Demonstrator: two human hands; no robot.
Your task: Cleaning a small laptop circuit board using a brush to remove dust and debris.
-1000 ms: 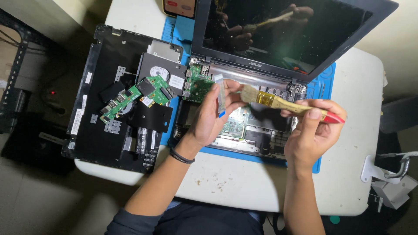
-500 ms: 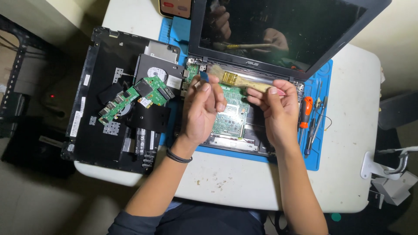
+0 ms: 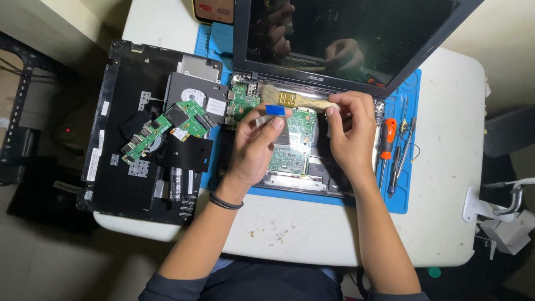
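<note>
One white table (image 3: 312, 234) is seen, and two hands are at work over it. On the near part of the blue mat (image 3: 409, 167) lies one opened laptop base (image 3: 290, 173), its green board (image 3: 292, 147) bared. The left hand (image 3: 253, 147), with a dark band (image 3: 225, 202) at the wrist, is closed in a pinch on a small blue tab (image 3: 275, 110) of a pale ribbon, held just above the board. The right hand (image 3: 348, 131) is clenched round the handle end of one brush (image 3: 292, 100); the brush lies level, reaching left from that grip, its bristles over the far left corner of the board, just beyond the left thumb. The tab is held just near of the brush's metal band, almost touching it.

To the right of the right hand, on the mat, one orange-handled screwdriver (image 3: 387, 139) is laid beside a few thin dark tools (image 3: 400, 150), whose number cannot be told surely. To the left, one black bottom cover (image 3: 120, 139) is laid open-side up, partly off the mat; on it rest one drive (image 3: 198, 100) and one loose green board (image 3: 167, 125), set aslant.

Farther off, the laptop screen (image 3: 345, 39) is tilted up behind the brush, and both hands are mirrored in it. The far edge of the board is partly hidden by the brush and the fingers. At the far edge one red-and-cream object (image 3: 214, 11) is cut off by the frame. At the right table edge one white clamp (image 3: 496, 214) is fixed.
</note>
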